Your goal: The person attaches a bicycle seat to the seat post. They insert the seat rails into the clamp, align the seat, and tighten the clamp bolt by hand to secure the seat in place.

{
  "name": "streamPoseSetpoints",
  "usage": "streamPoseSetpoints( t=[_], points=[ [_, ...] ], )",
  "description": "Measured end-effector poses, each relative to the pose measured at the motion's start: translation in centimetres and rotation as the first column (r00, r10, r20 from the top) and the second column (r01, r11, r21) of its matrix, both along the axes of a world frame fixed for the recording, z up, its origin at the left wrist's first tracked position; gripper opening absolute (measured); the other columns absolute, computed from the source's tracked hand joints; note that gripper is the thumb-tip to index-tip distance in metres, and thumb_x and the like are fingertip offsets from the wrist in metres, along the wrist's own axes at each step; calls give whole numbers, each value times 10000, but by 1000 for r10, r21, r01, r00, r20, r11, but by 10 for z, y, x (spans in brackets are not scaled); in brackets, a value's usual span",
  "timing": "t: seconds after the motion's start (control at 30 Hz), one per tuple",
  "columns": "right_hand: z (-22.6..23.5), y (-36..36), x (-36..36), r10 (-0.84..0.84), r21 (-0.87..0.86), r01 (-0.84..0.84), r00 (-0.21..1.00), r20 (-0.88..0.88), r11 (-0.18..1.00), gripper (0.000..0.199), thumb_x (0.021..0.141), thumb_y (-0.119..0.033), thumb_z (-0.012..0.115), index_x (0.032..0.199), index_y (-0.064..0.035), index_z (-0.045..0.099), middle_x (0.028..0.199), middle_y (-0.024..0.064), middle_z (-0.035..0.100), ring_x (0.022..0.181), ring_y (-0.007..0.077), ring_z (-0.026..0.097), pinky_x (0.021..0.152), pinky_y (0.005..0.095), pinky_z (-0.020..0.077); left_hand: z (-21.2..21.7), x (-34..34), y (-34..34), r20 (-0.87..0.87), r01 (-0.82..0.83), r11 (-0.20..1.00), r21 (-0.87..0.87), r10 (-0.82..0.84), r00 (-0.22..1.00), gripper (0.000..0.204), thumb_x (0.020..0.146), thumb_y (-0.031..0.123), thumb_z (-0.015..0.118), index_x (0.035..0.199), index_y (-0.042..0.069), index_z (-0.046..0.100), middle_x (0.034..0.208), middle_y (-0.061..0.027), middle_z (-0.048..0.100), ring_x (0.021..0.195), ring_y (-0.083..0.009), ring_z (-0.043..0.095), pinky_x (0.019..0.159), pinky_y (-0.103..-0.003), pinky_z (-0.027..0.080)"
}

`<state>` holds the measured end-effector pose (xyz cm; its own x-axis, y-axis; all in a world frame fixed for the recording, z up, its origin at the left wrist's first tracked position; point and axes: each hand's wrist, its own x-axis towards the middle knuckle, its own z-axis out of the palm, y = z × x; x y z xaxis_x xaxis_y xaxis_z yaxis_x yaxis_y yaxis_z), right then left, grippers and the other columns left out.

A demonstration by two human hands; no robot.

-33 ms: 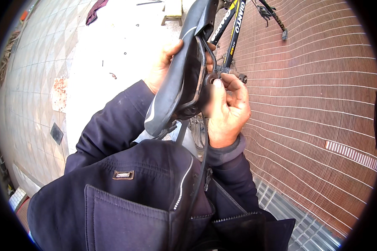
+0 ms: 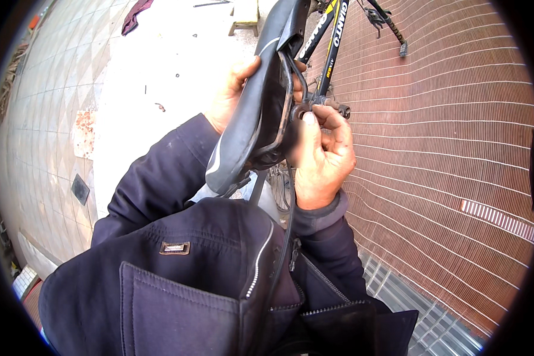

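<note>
Looking down from the head camera, a black bicycle saddle (image 2: 252, 113) with a pale stripe stands tilted on edge in the middle of the picture, its underside facing the person's right. The left hand (image 2: 234, 95) is curled around the saddle's upper side, thumb on the top edge, fingers wrapped behind and gripping it. The right hand (image 2: 323, 157) sits against the underside, with thumb and forefinger pinched shut on a small dark clamp (image 2: 305, 111) at the saddle rails (image 2: 288, 89). What lies between the fingertips cannot be made out more closely.

Just beyond the hands, a black and yellow bicycle frame (image 2: 329, 47) runs toward the top edge, with a pedal (image 2: 400, 44) near it at upper right. Both forearms are covered by sleeves of a dark blue jacket (image 2: 184, 261), which fills the lower part of the view, its zip open.

Ground to the right is a ribbed reddish-brown floor (image 2: 445, 148); to the left is pale tiled paving (image 2: 47, 107). A dark red cloth (image 2: 137, 13) lies at the upper left.
</note>
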<state>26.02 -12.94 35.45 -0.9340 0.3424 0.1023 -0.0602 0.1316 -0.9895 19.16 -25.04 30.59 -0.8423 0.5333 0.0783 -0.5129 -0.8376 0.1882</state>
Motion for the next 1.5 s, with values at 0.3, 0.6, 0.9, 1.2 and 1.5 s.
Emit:
streamPoseSetpoints(
  t=[0.3, 0.6, 0.9, 1.2, 1.5],
  points=[
    [-3, 0, -2, 59, 97, -59, 998, 8, 994, 163, 911, -71, 618, 1043, 18, 655, 778, 28, 627, 531, 43, 525, 463, 195, 428, -2, -2, -7, 0, -1, 1000, -1, 1, 1000, 718, 907, 507, 472, 1315, -77, 383, 1008, -142, 616, 965, -264, 629, 808, -400, 564],
    [8, 7, -6, 172, -310, -102, 964, 205, 945, 259, 910, -137, 630, 1084, 54, 632, 847, 117, 693, 442, 35, 447, 403, 162, 358, 0, -6, -9, 12, 14, 998, -59, -13, 1000, 659, 890, 515, 490, 1263, -27, 452, 982, -107, 613, 868, -250, 641, 750, -373, 559],
    [14, 21, -12, 278, -468, -129, 923, 265, 874, 226, 893, -109, 643, 1046, 57, 649, 842, 122, 692, 442, 43, 444, 416, 173, 362, -3, -8, -14, 106, 124, 992, -18, -122, 987, 590, 916, 505, 462, 1182, -16, 539, 980, -123, 628, 857, -244, 644, 743, -388, 555],
    [24, 22, -11, 322, -549, -155, 920, 222, 821, 173, 918, -78, 589, 1029, 44, 642, 908, 186, 692, 425, 46, 451, 390, 157, 345, 3, 2, -15, 148, 109, 994, -14, -105, 983, 594, 929, 508, 437, 1126, -37, 570, 979, -151, 634, 883, -247, 644, 736, -395, 567],
    [22, 26, -3, 376, -631, -187, 909, 179, 753, 171, 940, -57, 537, 1036, 53, 627, 1078, 193, 658, 727, 136, 661, 402, 155, 387, 2, 5, -17, 128, 144, 976, -163, -123, 984, 666, 892, 554, 463, 1232, -17, 512, 984, -93, 649, 863, -204, 665, 712, -363, 594]
  ],
)
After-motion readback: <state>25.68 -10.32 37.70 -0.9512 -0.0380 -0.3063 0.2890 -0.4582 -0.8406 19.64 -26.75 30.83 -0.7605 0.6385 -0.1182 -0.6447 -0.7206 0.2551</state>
